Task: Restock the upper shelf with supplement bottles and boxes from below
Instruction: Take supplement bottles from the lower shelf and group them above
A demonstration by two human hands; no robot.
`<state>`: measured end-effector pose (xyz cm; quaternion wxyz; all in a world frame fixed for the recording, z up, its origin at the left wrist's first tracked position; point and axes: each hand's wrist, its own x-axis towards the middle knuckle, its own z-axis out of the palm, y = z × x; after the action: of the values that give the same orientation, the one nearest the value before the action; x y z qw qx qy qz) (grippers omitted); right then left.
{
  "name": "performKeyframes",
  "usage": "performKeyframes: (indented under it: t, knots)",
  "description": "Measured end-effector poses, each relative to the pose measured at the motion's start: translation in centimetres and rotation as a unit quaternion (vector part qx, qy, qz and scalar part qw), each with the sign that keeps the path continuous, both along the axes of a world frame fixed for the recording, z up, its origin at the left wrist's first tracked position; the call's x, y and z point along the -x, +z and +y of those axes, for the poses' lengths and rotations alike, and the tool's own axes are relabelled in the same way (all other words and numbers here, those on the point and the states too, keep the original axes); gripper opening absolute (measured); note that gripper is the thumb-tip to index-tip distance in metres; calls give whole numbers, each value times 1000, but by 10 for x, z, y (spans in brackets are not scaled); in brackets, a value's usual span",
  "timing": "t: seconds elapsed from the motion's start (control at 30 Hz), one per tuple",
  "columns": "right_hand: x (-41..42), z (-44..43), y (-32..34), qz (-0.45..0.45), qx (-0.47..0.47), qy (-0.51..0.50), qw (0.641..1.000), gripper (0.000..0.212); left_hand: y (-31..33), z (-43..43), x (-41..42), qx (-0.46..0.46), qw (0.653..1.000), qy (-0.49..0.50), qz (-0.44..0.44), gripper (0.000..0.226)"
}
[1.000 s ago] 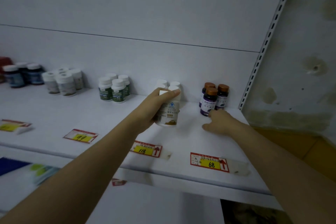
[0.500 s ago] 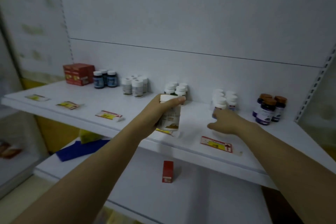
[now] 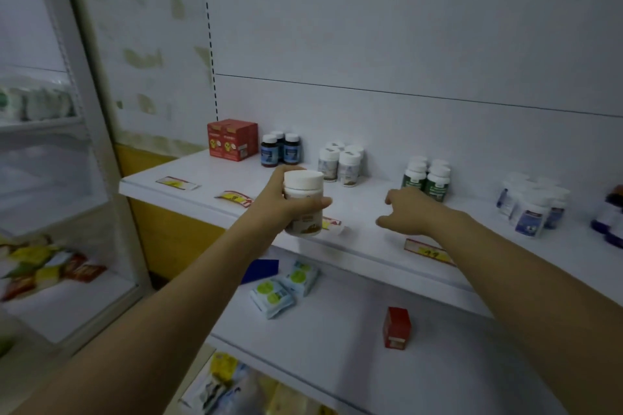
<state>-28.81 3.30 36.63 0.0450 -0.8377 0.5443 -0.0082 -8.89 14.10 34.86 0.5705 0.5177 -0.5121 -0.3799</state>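
A left hand [image 3: 279, 202] grips a white-capped supplement bottle [image 3: 302, 201] upright above the front edge of the upper shelf [image 3: 371, 212]. The right hand [image 3: 409, 212] hovers beside it, fingers loosely curled, near green-labelled bottles [image 3: 426, 178]. A small red box [image 3: 397, 328] stands on the lower shelf [image 3: 337, 330].

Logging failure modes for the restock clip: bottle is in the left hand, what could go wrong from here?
1. The left hand holds the white-capped bottle near the front edge of the upper shelf; a slip would likely drop it to the lower shelf.
2. The right hand is close to the green-label bottles; a careless sweep could topple them.
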Motion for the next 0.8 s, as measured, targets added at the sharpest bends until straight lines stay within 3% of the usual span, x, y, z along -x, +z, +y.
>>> performKeyframes:
  t: [0.3,0.8]
  knots:
    - [-45,-72,-24,22,-3,-26,999,59,-19,-101,-49,-15,999,35,19,62]
    - [-65,-130,-28,18,-27,-88,996,57,-43,-222,-59,-72,993,43,-82,62]
